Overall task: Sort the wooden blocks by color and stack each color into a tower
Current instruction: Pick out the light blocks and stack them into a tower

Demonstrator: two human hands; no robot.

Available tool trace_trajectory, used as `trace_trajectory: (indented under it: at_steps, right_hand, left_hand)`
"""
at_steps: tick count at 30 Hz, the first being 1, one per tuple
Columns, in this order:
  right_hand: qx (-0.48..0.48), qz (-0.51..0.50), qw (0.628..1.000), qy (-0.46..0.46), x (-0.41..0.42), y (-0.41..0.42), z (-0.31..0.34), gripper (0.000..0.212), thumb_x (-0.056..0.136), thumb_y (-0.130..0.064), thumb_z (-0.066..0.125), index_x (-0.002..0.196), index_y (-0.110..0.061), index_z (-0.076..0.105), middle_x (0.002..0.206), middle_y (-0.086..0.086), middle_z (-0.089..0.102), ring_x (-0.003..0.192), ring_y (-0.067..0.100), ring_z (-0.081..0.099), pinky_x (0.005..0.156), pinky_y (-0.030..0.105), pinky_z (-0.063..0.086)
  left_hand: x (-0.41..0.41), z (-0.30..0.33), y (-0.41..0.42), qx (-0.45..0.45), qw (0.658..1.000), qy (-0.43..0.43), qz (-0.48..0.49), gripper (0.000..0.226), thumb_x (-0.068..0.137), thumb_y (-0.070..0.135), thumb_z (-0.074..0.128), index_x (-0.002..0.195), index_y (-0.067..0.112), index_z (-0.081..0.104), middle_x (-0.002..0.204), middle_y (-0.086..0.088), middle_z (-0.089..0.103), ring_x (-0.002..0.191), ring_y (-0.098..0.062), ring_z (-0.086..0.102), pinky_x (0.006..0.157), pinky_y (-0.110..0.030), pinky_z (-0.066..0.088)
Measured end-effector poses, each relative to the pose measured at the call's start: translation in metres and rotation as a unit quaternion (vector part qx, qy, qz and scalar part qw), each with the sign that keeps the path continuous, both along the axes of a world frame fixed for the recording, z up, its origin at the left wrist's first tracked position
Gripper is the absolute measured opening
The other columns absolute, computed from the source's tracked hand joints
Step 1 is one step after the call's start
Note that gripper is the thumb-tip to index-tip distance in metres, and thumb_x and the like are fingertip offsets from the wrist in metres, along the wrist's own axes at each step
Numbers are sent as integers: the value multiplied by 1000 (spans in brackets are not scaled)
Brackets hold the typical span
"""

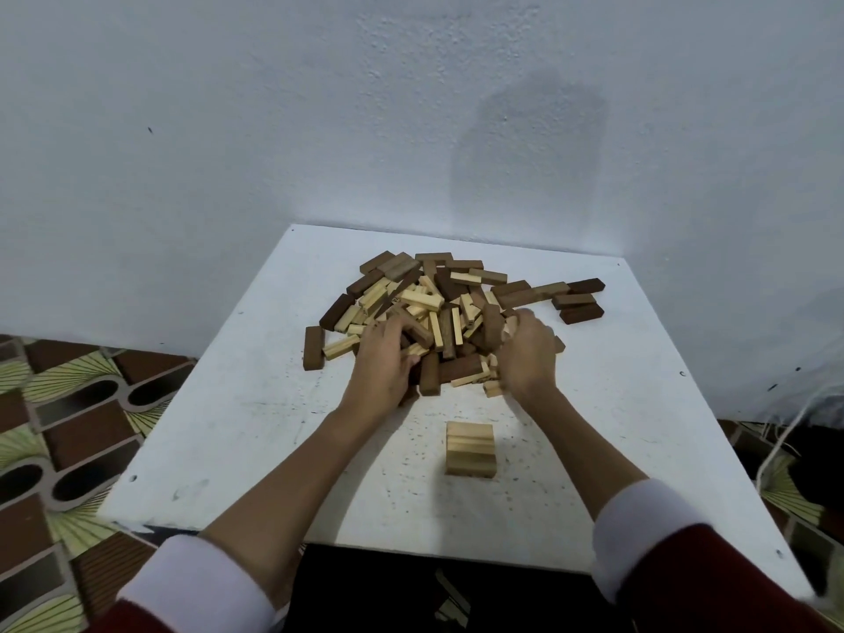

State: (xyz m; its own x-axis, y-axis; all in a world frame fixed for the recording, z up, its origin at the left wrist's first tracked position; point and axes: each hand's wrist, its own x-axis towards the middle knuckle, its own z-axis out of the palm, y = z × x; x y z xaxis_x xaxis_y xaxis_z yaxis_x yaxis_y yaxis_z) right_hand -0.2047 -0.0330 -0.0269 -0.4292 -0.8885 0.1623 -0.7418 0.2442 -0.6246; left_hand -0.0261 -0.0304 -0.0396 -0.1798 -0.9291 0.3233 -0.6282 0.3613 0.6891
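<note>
Head view: hands [381,358] [525,354] in block pile [438,294], small stack [470,449] near.

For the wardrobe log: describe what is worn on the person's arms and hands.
Both hands, left hand and right hand, are bare, with no gloves, rings or watch visible. Forearms are bare. Each arm has a dark red sleeve ending in a wide white cuff.

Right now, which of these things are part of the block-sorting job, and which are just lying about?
Part of the job:
- pile of mixed blocks
- small light-wood stack, started near the person
- left hand and right hand, both in the pile
- white table

Just lying about:
- patterned floor mat
- cords at the right
</note>
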Motion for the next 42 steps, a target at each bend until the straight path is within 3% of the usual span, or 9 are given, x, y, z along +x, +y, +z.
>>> trace_trajectory:
  at_steps: [5, 8, 11, 13, 15, 19, 25, 34, 42]
  right_hand:
    - [0, 98, 993, -64, 27, 4, 21, 24, 91, -4, 47, 115, -7, 50, 100, 4, 57, 85, 18, 53, 60, 23, 37]
    - [66, 120, 990, 36, 47, 3, 24, 21, 89, -31, 59, 102, -16, 56, 87, -2, 58, 78, 16, 53, 60, 26, 36]
    - [90, 106, 988, 65, 58, -1, 22, 24, 88, -33, 59, 101, -13, 57, 88, 1, 59, 82, 21, 56, 64, 28, 40]
    - [100, 92, 989, 63, 61, -1, 22, 21, 89, -31, 57, 94, -11, 57, 82, 0, 56, 80, 21, 56, 61, 27, 38]
    - [84, 56, 995, 28, 61, 6, 26, 20, 89, -30, 55, 86, -10, 55, 73, -2, 53, 73, 19, 55, 54, 26, 33]
    - [76, 75, 988, -110, 74, 41, 28, 16, 89, -26, 55, 78, -15, 52, 69, -2, 54, 58, 11, 49, 53, 26, 42]
    - [230, 203, 950, 56, 113, 80, 9, 27, 87, -32, 58, 103, -10, 63, 97, 6, 64, 93, 24, 61, 73, 28, 48]
    - [34, 171, 984, -45, 128, 94, -14, 20, 89, -5, 50, 105, -12, 39, 107, 4, 40, 77, 17, 48, 59, 23, 36]
    - [3, 135, 990, 38, 125, 87, -29, 31, 93, -18, 49, 124, -13, 47, 126, 5, 39, 112, 21, 40, 89, 37, 43]
  left_hand:
    - [9, -9, -6, 1, 1000, -6, 5, 39, 84, -4, 61, 120, 11, 56, 115, -7, 56, 108, -26, 47, 90, -41, 45]
    - [16, -11, -1, -14, 1000, 1, 15, 33, 84, 0, 61, 114, 12, 57, 109, -7, 59, 99, -26, 50, 80, -36, 45]
    - [24, -11, 10, -7, 999, 33, 38, 32, 85, 0, 61, 116, 7, 56, 100, -3, 53, 98, -25, 50, 79, -35, 45]
    - [32, -10, 21, 3, 996, 66, 53, 28, 88, 2, 60, 114, 12, 56, 96, 3, 49, 97, -13, 49, 77, -18, 42]
    - [41, -13, 31, 17, 992, 96, 74, 28, 89, 8, 61, 115, 17, 54, 96, 3, 51, 91, -6, 49, 69, -7, 38]
    - [56, -24, 50, 47, 984, 120, 126, 30, 87, 22, 66, 114, 17, 53, 91, -2, 55, 77, -10, 51, 59, -13, 38]
    - [63, -37, 76, 58, 988, 49, 131, 26, 79, 12, 65, 102, 18, 55, 91, 4, 53, 82, -16, 51, 69, -31, 46]
    - [65, -40, 83, 11, 993, 61, 97, 20, 92, 13, 53, 110, 16, 61, 100, 5, 46, 85, -14, 53, 68, -26, 43]
    - [65, -46, 81, -42, 989, -143, 21, 41, 82, 12, 45, 116, 29, 60, 106, -6, 48, 90, -22, 45, 66, -32, 38]
